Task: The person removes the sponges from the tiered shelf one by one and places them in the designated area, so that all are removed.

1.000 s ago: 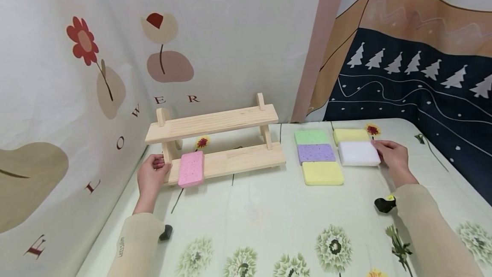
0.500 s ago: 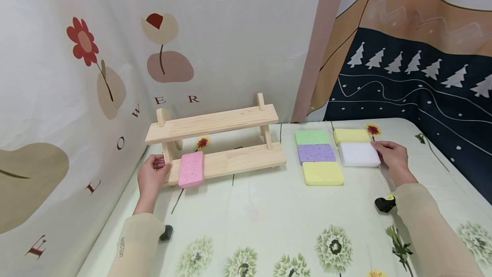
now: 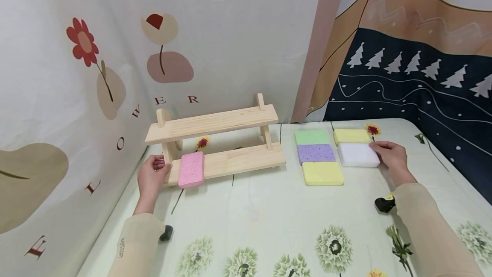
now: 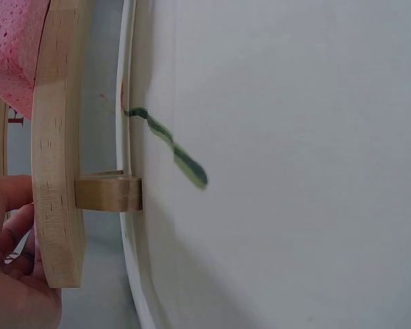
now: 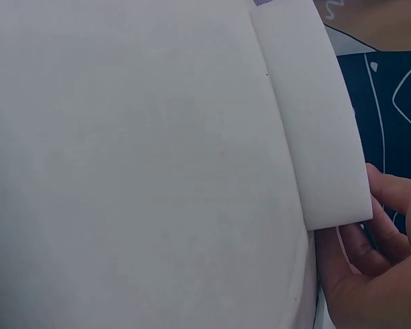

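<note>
My left hand [image 3: 151,175] grips the left end of the two-tier wooden shelf [image 3: 246,157], at its lower board. A pink sponge [image 3: 191,169] lies crosswise on that board, right beside the hand and jutting over the front edge. On the table at the right, my right hand [image 3: 393,159] holds the right end of a white sponge [image 3: 358,154]. In the right wrist view, fingers [image 5: 394,192] lie along the top and end of the white sponge [image 5: 322,123]. The left wrist view shows fingers [image 4: 17,195] behind the end of the board [image 4: 58,157].
Left of the white sponge, green [image 3: 311,137], purple [image 3: 317,153] and yellow [image 3: 323,173] sponges form a column. Another yellow sponge [image 3: 351,136] lies behind the white one. Printed fabric walls [image 3: 230,33] stand behind and to the left. A flowered cloth [image 3: 250,221] covers the table.
The white sponge and my right hand have shifted very slightly left and toward me. My left hand, the shelf and the pink sponge have stayed in place.
</note>
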Action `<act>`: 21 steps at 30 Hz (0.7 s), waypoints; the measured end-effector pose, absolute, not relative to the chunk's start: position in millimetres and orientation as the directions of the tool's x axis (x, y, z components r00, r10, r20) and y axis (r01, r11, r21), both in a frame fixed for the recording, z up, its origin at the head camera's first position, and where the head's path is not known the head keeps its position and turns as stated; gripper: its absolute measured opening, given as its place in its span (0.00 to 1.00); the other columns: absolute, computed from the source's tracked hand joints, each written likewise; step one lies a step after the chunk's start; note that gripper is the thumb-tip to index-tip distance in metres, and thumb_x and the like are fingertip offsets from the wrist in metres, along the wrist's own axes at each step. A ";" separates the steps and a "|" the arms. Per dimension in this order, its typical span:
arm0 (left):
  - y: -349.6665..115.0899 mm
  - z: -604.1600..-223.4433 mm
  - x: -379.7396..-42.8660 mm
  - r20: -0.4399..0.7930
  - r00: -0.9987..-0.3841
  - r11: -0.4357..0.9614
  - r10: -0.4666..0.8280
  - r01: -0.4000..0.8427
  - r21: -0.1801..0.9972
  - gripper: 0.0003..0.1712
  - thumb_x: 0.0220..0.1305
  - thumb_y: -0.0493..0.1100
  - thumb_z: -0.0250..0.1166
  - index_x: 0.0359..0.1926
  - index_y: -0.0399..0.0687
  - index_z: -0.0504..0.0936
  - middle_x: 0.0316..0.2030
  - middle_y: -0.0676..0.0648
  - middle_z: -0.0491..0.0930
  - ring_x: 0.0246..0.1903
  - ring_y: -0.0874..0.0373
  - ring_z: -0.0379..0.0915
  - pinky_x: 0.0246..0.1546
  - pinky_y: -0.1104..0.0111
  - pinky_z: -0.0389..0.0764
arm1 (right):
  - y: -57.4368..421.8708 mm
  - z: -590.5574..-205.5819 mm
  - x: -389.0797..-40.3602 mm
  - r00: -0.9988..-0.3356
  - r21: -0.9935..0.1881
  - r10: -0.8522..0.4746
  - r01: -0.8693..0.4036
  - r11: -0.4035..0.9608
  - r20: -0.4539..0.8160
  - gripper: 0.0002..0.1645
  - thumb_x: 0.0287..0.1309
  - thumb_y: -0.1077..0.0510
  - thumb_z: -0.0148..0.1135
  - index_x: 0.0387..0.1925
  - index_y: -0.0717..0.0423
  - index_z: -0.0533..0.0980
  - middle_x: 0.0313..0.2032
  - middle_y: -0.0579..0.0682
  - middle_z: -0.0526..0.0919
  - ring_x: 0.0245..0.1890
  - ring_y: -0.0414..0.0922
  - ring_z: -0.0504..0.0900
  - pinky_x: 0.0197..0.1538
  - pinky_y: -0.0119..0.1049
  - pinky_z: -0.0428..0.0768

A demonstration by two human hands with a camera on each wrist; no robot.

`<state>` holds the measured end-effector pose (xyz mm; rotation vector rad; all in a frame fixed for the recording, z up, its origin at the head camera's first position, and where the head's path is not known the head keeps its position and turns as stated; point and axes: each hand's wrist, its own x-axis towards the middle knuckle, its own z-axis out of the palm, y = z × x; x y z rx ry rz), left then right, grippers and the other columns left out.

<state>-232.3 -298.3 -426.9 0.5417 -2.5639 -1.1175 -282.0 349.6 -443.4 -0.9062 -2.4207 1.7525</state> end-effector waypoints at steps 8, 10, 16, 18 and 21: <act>-298.5 -427.2 -232.5 0.129 -0.888 0.633 -0.442 -0.206 0.746 0.20 0.67 0.37 0.62 0.58 0.35 0.74 0.52 0.32 0.78 0.51 0.42 0.75 0.53 0.54 0.76 | 348.6 -444.9 -284.6 -0.840 -0.857 0.475 0.429 0.285 -0.263 0.05 0.67 0.48 0.59 0.43 0.40 0.76 0.38 0.33 0.72 0.35 0.31 0.71 0.27 0.20 0.74; -298.9 -427.4 -232.9 0.128 -0.888 0.632 -0.441 -0.207 0.747 0.20 0.67 0.37 0.62 0.59 0.35 0.74 0.52 0.33 0.78 0.52 0.42 0.75 0.54 0.53 0.76 | 348.9 -445.9 -285.4 -0.844 -0.852 0.475 0.424 0.308 -0.248 0.08 0.68 0.48 0.59 0.45 0.42 0.77 0.39 0.35 0.72 0.35 0.30 0.71 0.27 0.19 0.74; -298.9 -427.8 -233.1 0.113 -0.888 0.625 -0.447 -0.220 0.749 0.21 0.68 0.38 0.62 0.60 0.36 0.73 0.53 0.33 0.78 0.53 0.41 0.75 0.55 0.52 0.76 | 348.5 -445.7 -285.6 -0.848 -0.844 0.473 0.423 0.330 -0.240 0.16 0.68 0.47 0.58 0.53 0.47 0.76 0.42 0.38 0.74 0.35 0.31 0.71 0.27 0.19 0.74; -298.6 -427.5 -233.1 0.110 -0.887 0.626 -0.448 -0.224 0.747 0.21 0.68 0.38 0.62 0.60 0.36 0.73 0.53 0.33 0.77 0.53 0.41 0.74 0.56 0.52 0.76 | 348.5 -444.4 -285.1 -0.846 -0.844 0.474 0.426 0.326 -0.245 0.17 0.68 0.46 0.57 0.53 0.48 0.76 0.42 0.38 0.74 0.35 0.32 0.72 0.27 0.20 0.74; -298.6 -427.3 -233.2 0.108 -0.886 0.626 -0.451 -0.228 0.746 0.21 0.68 0.38 0.62 0.60 0.36 0.73 0.53 0.33 0.77 0.53 0.41 0.74 0.55 0.52 0.76 | 349.0 -441.7 -283.8 -0.845 -0.849 0.467 0.431 0.306 -0.261 0.16 0.69 0.45 0.56 0.52 0.46 0.76 0.41 0.38 0.74 0.34 0.31 0.72 0.27 0.20 0.74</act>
